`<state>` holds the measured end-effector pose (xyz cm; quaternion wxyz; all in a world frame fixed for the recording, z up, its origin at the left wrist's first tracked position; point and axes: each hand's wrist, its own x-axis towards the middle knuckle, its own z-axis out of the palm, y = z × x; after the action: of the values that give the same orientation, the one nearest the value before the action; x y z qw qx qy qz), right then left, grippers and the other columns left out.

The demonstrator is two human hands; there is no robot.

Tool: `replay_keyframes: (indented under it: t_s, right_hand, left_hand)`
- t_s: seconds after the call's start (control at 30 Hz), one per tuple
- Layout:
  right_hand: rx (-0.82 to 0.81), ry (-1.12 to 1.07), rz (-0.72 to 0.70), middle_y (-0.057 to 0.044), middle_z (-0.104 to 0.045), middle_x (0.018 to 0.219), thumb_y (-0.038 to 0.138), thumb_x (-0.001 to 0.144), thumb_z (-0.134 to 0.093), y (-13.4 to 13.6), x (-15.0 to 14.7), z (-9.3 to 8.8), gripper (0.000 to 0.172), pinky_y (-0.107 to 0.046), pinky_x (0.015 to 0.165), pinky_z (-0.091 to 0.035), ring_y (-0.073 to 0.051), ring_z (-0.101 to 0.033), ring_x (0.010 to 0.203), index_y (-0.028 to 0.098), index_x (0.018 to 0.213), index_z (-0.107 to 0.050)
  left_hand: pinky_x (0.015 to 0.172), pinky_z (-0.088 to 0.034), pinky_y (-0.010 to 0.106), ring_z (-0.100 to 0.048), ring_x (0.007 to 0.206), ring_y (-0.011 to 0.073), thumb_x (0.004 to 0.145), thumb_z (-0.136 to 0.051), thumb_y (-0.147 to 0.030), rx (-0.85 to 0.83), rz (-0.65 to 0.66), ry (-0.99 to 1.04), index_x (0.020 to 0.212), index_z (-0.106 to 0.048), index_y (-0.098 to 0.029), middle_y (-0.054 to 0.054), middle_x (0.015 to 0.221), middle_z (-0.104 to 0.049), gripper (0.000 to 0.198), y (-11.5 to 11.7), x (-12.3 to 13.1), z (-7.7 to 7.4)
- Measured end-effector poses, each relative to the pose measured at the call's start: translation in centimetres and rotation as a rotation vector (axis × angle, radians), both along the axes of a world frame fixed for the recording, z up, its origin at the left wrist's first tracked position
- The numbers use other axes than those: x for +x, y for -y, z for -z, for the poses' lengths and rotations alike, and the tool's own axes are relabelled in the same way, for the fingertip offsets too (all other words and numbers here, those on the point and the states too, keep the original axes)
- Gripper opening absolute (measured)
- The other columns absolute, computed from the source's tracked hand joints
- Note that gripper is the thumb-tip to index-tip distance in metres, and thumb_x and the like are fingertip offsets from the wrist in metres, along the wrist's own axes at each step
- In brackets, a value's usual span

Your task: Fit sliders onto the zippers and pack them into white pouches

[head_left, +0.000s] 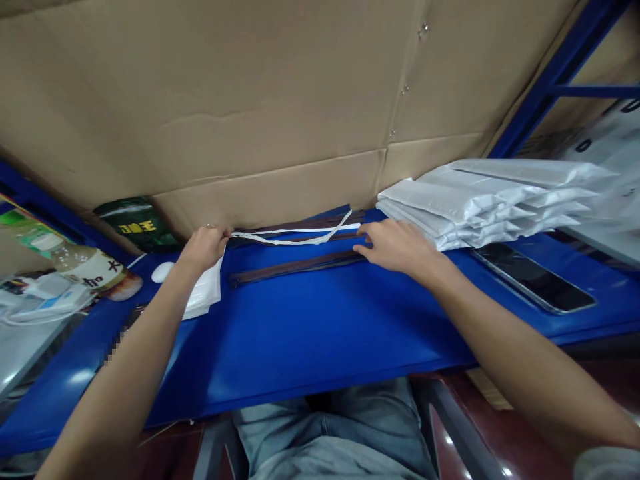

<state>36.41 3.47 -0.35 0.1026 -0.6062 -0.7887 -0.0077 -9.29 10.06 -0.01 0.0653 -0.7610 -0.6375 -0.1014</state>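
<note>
My left hand [206,245] is closed at the left ends of thin white strips [300,238], which stretch across toward the right. One strip's loose end bends upward near the right side. My right hand [395,243] is at the right ends of the strips, its thumb and forefinger apart; the forefinger touches or nearly touches a white strip. Between the hands lies a long dark brown strip [295,268], zipper-like, flat on the blue table cover [300,333]. More brown strips [320,221] lie behind the white ones. White sheets or packets [205,293] lie under my left wrist.
Stacked white plastic-wrapped packets [480,200] stand at the right, with a phone [537,277] in front. At the left are a drink bottle [95,267], a dark green pouch [137,223] and a small white round object [162,272]. A cardboard wall [250,87] closes off the back.
</note>
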Motion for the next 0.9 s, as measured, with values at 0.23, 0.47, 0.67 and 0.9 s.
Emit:
replay_keyframes:
  t_s: [0.23, 0.47, 0.67, 0.9]
  right_hand:
    - [0.006, -0.325, -0.284, -0.009, -0.083, 0.102, 0.030, 0.098, -0.070, 0.6, -2.6, 0.6, 0.027, -0.036, 0.080, -0.056, -0.027, -0.078, 0.091, 0.021, 0.122, -0.080]
    - [-0.073, -0.759, -0.537, -0.002, -0.082, 0.096, 0.037, 0.104, -0.064, 2.6, -6.6, 2.2, 0.023, -0.028, 0.076, -0.051, -0.017, -0.074, 0.083, 0.022, 0.104, -0.081]
    - [-0.040, -0.732, -0.514, 0.000, -0.076, 0.082, 0.022, 0.099, -0.063, 2.4, -6.8, 2.8, 0.018, -0.028, 0.068, -0.044, -0.014, -0.065, 0.071, 0.019, 0.086, -0.073]
    - [0.069, -0.569, -0.597, -0.003, -0.067, 0.090, 0.019, 0.103, -0.053, 2.0, -6.7, 3.6, 0.012, -0.029, 0.074, -0.043, -0.017, -0.060, 0.080, 0.021, 0.092, -0.059]
  left_hand:
    - [0.082, -0.066, 0.038, -0.081, 0.086, 0.0269, 0.094, -0.075, -0.043, -0.056, 0.128, 0.789, 0.102, -0.074, -0.015, 0.013, 0.095, -0.080, 0.029, 4.0, 6.5, -0.2]
    - [0.083, -0.069, 0.039, -0.081, 0.082, 0.0230, 0.088, -0.086, -0.046, -0.343, 0.363, 1.220, 0.104, -0.073, -0.015, 0.011, 0.100, -0.079, 0.037, 9.3, 15.8, 2.0]
    - [0.085, -0.069, 0.038, -0.081, 0.084, 0.0222, 0.090, -0.085, -0.044, -0.351, 0.372, 1.245, 0.109, -0.073, -0.015, 0.010, 0.100, -0.079, 0.036, 10.3, 16.8, 3.0]
    - [0.069, -0.060, 0.031, -0.075, 0.071, 0.0173, 0.107, -0.061, -0.045, -0.278, 0.380, 0.759, 0.090, -0.071, -0.020, 0.003, 0.083, -0.077, 0.031, 11.6, 17.0, 2.1]
